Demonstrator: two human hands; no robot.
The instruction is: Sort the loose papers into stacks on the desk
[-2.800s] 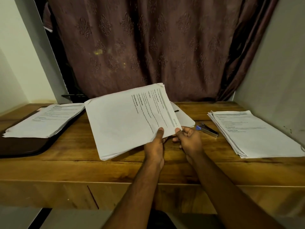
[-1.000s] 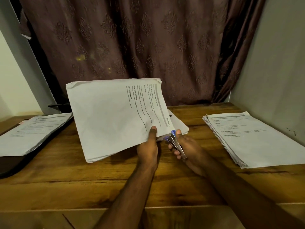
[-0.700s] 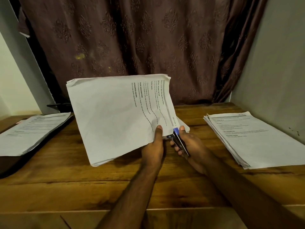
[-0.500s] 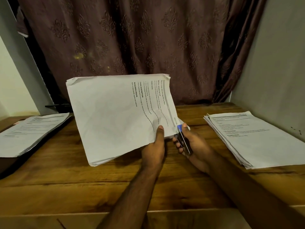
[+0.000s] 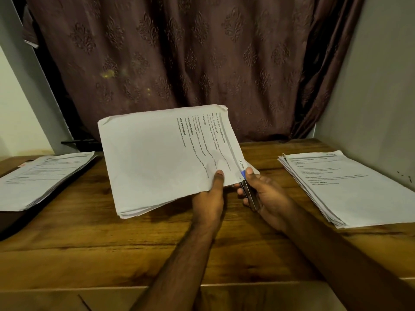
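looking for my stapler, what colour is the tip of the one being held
Blue tip on the stapler, metallic body, in the head view.

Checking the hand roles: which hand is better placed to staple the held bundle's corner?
Right. The right hand already grips the blue-tipped metal stapler at the white paper bundle corner; the left hand holds the bundle.

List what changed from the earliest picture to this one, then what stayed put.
The right hand has picked the stapler up off the desk and now holds it at the near corner of the sheaf of papers. The left hand still pinches that sheaf, now raised more upright. The left stack and right stack lie as before.
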